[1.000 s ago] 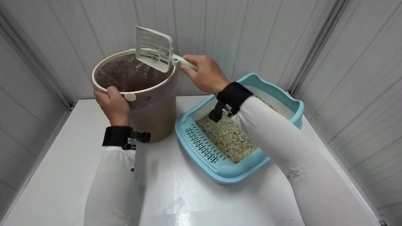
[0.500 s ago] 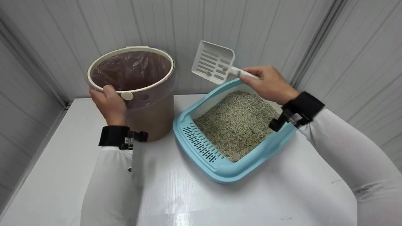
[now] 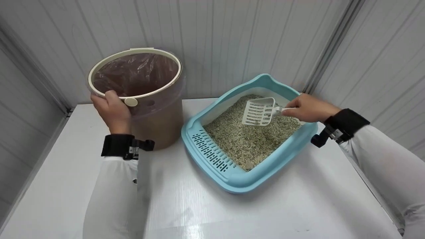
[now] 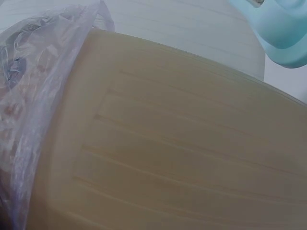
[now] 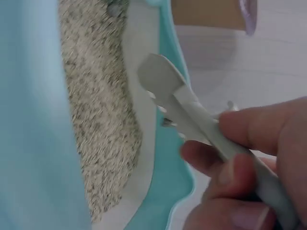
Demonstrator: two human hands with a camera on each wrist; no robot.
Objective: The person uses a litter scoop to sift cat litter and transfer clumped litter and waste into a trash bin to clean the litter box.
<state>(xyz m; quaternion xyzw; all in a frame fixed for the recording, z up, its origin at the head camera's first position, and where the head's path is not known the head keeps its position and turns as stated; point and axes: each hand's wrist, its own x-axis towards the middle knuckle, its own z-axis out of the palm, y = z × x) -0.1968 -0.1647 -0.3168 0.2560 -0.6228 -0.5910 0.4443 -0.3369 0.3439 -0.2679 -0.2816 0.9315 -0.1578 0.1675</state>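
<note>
Right now, scoop: the right hand [image 3: 307, 108] is pinching the handle of the white slotted litter scoop [image 3: 259, 111], fingers [image 5: 249, 127] and thumb clamped round it, as the right wrist view shows.
Scoop's long axis: it is running out from the fingers toward the person's left, blade beyond the fingertips, handle back in the palm; the blade is hanging slightly tilted, just over the litter [image 3: 247, 139], and whether it is touching I cannot tell.
Litter box: the blue litter box [image 3: 232, 181] is lying under and ahead of the right fingers, its slotted step at the end nearest the person.
Clump: a darker lump [image 3: 248, 165] is sitting in the litter near that step, well away from the blade and nearer the person than the fingertips.
Bin: the left hand [image 3: 113, 111] is gripping the rim of the beige bin [image 3: 159, 122], thumb over the cream ring, fingers curled round the outside wall; a plastic liner [image 3: 136, 74] is draped inside it.
Nearer hand: the right one is by far closer to the litter; the left is staying beside the bin, apart from the box.
Desk: both bin and box are standing on the white desk [image 3: 199, 212], close beside each other.
</note>
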